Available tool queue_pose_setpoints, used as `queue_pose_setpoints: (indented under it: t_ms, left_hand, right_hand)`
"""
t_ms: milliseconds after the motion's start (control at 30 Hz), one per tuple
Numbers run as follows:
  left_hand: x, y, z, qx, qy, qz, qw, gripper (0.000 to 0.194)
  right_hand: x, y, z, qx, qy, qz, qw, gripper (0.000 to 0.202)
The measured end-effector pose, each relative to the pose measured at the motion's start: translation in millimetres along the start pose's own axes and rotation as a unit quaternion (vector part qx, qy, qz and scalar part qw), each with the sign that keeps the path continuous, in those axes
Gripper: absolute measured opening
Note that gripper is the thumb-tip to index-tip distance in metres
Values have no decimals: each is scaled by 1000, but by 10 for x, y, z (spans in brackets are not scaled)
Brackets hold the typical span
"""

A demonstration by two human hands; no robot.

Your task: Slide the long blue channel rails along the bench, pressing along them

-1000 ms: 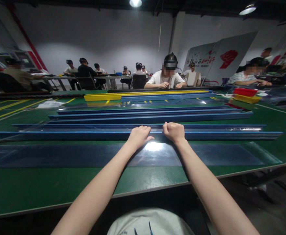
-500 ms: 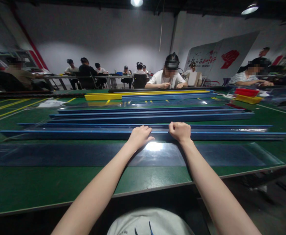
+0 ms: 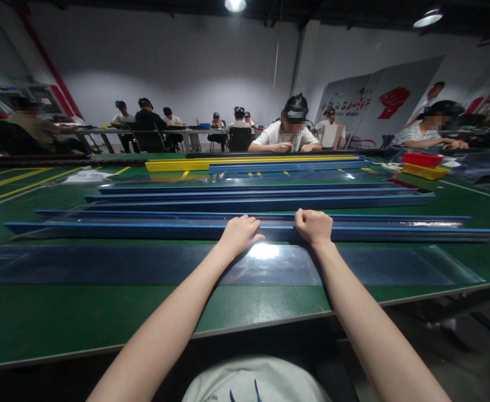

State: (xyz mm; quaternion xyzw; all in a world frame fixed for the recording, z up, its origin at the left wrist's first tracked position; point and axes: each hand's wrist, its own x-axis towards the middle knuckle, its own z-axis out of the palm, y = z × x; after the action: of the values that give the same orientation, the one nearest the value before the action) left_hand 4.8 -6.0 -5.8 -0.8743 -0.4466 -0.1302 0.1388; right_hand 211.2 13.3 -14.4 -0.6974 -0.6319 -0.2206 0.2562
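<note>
Clear strip (image 3: 123,265): lying on the green table (image 3: 102,324), nearer than the blue channel.
Blue channel (image 3: 123,229): stretching sideways beneath both hands.
Left hand (image 3: 241,231): reaching forward, fingers resting together over the near edge, thumb pointing rightward.
Right hand (image 3: 315,226): curling fistlike at that edge; hidden fingertips are leaving any pinch unclear.

The clear sheet (image 3: 144,265) lies on the counter (image 3: 245,307), nearer than both hands; the trays (image 3: 423,166) sit far right.
</note>
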Motion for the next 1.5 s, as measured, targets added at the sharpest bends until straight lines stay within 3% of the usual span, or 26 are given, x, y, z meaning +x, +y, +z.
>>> queue_pose_setpoints:
  t_ms: [233,467,700,1500]
  left_hand:
    - [-2,-6,22,1,8,4,1000,27]
    - [2,0,33,8,9,4,1000,28]
    - [1,-2,28,12,11,4,1000,28]
    - [10,-11,31,5,6,5,1000,30]
  right_hand:
    - [-15,-25,-5,17,23,-25,999,44]
    - [-45,-132,16,37,12,-97,995,44]
    - [-14,-179,35,16,-7,-49,999,43]
    - [2,-111,15,9,-3,-26,1000,43]
